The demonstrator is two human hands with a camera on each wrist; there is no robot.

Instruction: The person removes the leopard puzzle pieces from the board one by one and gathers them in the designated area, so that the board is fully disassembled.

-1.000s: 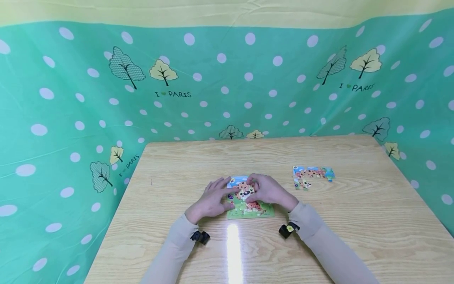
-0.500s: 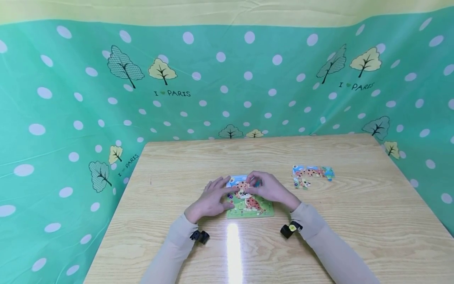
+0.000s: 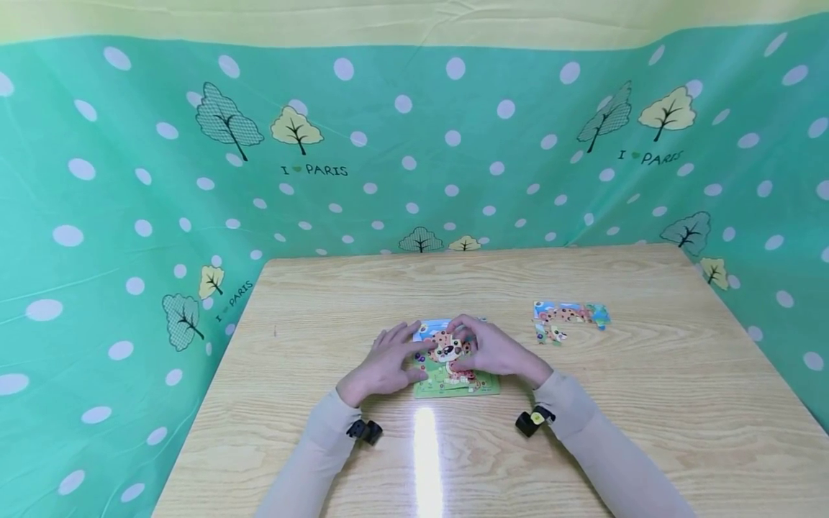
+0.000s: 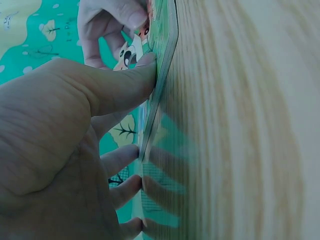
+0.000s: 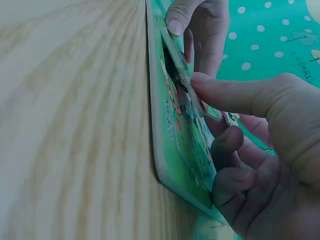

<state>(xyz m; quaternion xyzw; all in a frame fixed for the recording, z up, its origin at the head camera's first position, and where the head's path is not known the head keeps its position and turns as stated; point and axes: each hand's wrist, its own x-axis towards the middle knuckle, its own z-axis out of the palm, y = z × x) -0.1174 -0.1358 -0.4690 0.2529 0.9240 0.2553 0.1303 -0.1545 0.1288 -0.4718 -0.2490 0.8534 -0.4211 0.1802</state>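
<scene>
A jigsaw puzzle board (image 3: pixel 427 391) with a spotted leopard picture and a green border lies on the table between both hands. My left hand (image 3: pixel 386 363) rests along its left side with fingers spread; in the left wrist view the thumb (image 4: pixel 125 82) lies against the board's edge. From the other side, my right hand (image 3: pixel 495 351) pinches a puzzle piece (image 5: pixel 175 52) between thumb and fingers. The right wrist view shows that piece tilted up, with a dark gap beneath it. A bit with the leopard's eye (image 4: pixel 129 56) stands up from the board in the left wrist view.
Several joined puzzle pieces (image 3: pixel 570 314) lie on the wooden table (image 3: pixel 337 295) to the right of the board, with a smaller face section (image 3: pixel 553 334) just in front. A green dotted cloth (image 3: pixel 388 122) hangs behind the table and along its sides.
The right hand's fingers shift over the board, and its thumb moves up, then back down over the leopard's body. The left hand stays in place.
</scene>
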